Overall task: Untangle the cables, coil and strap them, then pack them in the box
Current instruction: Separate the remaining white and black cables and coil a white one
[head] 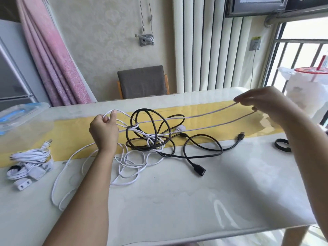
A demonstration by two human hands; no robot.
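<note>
Left hand (pixel 103 132) fingers curl round a loop of the thin white cable (pixel 211 110). Right hand (pixel 266 103) pinches two strands of it, pulled taut above the tabletop (pixel 177 201) and running into the knot with the black cables (pixel 221 149) mid-table. The cable looks light, limp and smooth, likely to snag on the black loops, so better gripped near the knot and fed slack than yanked.

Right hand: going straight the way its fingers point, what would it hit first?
Following the white cable it pinches, the right hand would probably meet the black cable loops first; depth is unclear.
</note>
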